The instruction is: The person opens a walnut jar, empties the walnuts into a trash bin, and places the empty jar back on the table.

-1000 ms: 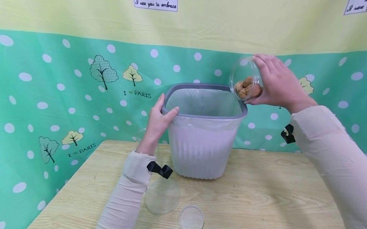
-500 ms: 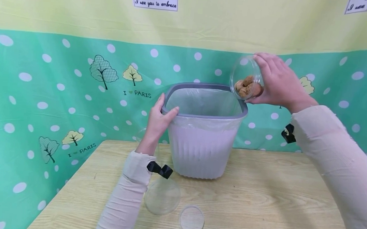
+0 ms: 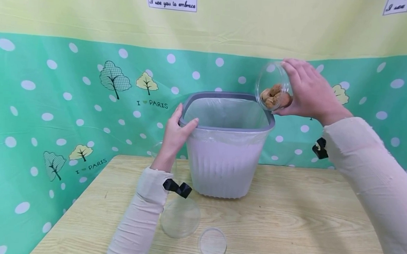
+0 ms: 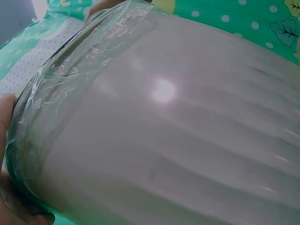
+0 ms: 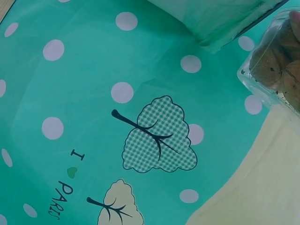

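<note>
A pale trash bin (image 3: pixel 225 164) with a grey rim stands upright on the table, lined with a clear plastic bag (image 4: pixel 93 61). My left hand (image 3: pixel 176 131) grips its left rim, the thumb lying over the near edge. Up at the bin's right rim, my right hand (image 3: pixel 309 90) holds a clear plastic jar (image 3: pixel 270 73) tipped on its side, mouth towards the bin. Several brown walnuts (image 3: pixel 271 96) lie inside along the jar's lower wall. The right wrist view catches only part of the jar (image 5: pixel 251 77) at its right edge.
On the wooden table (image 3: pixel 295 222) lie a larger clear round lid (image 3: pixel 180 219) and a smaller one (image 3: pixel 212 243), in front of the bin. A clear container (image 3: pixel 157 147) is partly hidden behind my left wrist. A green and yellow patterned curtain (image 3: pixel 71 110) hangs behind.
</note>
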`<state>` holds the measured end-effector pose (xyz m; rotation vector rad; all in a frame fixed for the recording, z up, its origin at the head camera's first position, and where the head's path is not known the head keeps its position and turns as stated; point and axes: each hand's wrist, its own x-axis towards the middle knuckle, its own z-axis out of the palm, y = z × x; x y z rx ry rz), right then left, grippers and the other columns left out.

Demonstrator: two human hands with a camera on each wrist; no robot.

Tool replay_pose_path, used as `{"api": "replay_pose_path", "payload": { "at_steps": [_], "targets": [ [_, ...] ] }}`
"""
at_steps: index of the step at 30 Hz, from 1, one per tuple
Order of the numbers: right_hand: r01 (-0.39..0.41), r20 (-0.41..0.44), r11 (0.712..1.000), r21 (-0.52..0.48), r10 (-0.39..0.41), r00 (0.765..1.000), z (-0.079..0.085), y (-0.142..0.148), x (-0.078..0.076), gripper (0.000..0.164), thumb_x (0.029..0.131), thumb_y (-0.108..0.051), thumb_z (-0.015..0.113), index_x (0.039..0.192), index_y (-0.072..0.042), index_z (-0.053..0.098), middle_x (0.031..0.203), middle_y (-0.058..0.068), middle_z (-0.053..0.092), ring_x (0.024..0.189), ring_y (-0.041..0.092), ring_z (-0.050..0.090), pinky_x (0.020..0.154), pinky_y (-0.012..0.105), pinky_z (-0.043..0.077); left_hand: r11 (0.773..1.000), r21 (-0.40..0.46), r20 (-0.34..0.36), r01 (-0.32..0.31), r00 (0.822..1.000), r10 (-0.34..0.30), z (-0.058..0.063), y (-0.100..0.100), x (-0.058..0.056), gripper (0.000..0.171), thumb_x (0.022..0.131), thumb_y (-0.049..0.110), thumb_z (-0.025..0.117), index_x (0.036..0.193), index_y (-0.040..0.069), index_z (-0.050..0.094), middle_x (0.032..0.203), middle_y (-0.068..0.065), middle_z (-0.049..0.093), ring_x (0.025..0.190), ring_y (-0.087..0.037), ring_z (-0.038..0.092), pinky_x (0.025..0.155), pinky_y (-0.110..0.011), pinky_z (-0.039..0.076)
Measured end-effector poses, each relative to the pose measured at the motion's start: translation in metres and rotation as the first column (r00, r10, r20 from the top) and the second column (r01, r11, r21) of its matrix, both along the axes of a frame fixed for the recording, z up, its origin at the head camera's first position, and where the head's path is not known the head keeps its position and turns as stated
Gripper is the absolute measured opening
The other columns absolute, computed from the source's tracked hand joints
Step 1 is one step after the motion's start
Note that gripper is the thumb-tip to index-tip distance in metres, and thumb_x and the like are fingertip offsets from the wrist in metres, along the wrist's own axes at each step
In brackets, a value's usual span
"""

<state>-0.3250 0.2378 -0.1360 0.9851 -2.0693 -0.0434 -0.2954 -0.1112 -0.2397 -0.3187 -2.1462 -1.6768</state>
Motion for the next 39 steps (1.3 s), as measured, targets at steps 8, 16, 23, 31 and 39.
{"api": "replay_pose_path", "payload": {
  "at_steps": [8,16,23,31,39],
  "targets": [
    [0.02,0.012,1.0,-0.004,-0.02,1.0,0.002,0.0003,0.0014,0.122,0.046,-0.031,0.092,0.141,0.008,0.026,0.142,0.028,0.034,0.128,0.043,0.032,0.114,0.046,0.022,1.0,-0.001,0.005,-0.001,1.0,0.001,-0.0001,-0.0003,-0.0005,0.081,0.085,0.032,0.063,0.149,0.008,0.021,0.157,-0.003,0.017,0.143,-0.01,0.012,0.114,-0.026,0.017],
    [0.032,0.022,0.999,0.008,-0.032,0.999,0.0001,-0.0011,0.0017,0.12,0.048,-0.032,0.092,0.141,0.007,0.027,0.142,0.028,0.034,0.128,0.043,0.032,0.113,0.047,0.022,1.0,-0.003,0.011,0.001,1.0,-0.001,0.0008,-0.0003,-0.0001,0.082,0.084,0.032,0.064,0.149,0.006,0.021,0.157,-0.004,0.017,0.143,-0.011,0.012,0.114,-0.027,0.017],
    [0.029,0.019,0.999,0.021,-0.029,0.999,-0.0004,-0.0022,0.0005,0.12,0.048,-0.031,0.092,0.141,0.007,0.026,0.141,0.029,0.034,0.128,0.044,0.032,0.114,0.046,0.021,1.0,0.007,0.01,-0.003,1.0,0.003,0.0016,-0.0008,0.0,0.082,0.084,0.029,0.064,0.149,0.006,0.021,0.157,-0.005,0.018,0.143,-0.012,0.012,0.114,-0.026,0.017],
    [0.053,0.035,0.998,0.024,-0.054,0.998,-0.0001,-0.0026,0.0019,0.122,0.048,-0.032,0.092,0.142,0.006,0.024,0.142,0.028,0.033,0.129,0.044,0.031,0.114,0.046,0.02,1.0,0.01,0.003,-0.01,1.0,0.01,0.0019,-0.0003,-0.0005,0.082,0.083,0.028,0.064,0.149,0.007,0.021,0.156,-0.004,0.018,0.143,-0.012,0.013,0.114,-0.025,0.017],
    [0.049,0.037,0.998,0.026,-0.05,0.998,0.0003,-0.0028,0.0021,0.123,0.048,-0.033,0.092,0.143,0.006,0.024,0.143,0.028,0.032,0.13,0.043,0.031,0.114,0.047,0.02,1.0,0.012,0.005,-0.011,1.0,0.01,0.0014,-0.0006,-0.0012,0.082,0.083,0.029,0.065,0.149,0.007,0.021,0.157,-0.005,0.017,0.142,-0.012,0.013,0.114,-0.024,0.017]
  ]
}}
